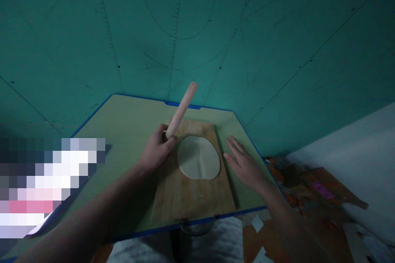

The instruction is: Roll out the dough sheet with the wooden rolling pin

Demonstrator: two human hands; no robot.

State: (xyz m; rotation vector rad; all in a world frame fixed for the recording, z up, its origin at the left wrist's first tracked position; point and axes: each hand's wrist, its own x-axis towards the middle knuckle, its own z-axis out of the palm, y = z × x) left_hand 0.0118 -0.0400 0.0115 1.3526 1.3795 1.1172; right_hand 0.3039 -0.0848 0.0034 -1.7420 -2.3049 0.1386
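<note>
A flattened round of dough (199,158) lies on a wooden cutting board (194,197), with a shallow crease running down its middle. My left hand (159,148) is wrapped around the lower end of a wooden rolling pin (182,109). The pin is tilted up and away, its far end pointing toward the wall, apart from the dough. To the right of the board, my right hand (242,160) hovers over or rests on the tabletop, fingers stretched out and holding nothing; contact with the table cannot be made out.
The board sits on a pale table (123,131) with a blue edge and a handle (197,230) at the near side. Behind rises a green wall (197,28). A pixelated bright object covers the left side. Cardboard (324,185) and clutter lie on the floor at right.
</note>
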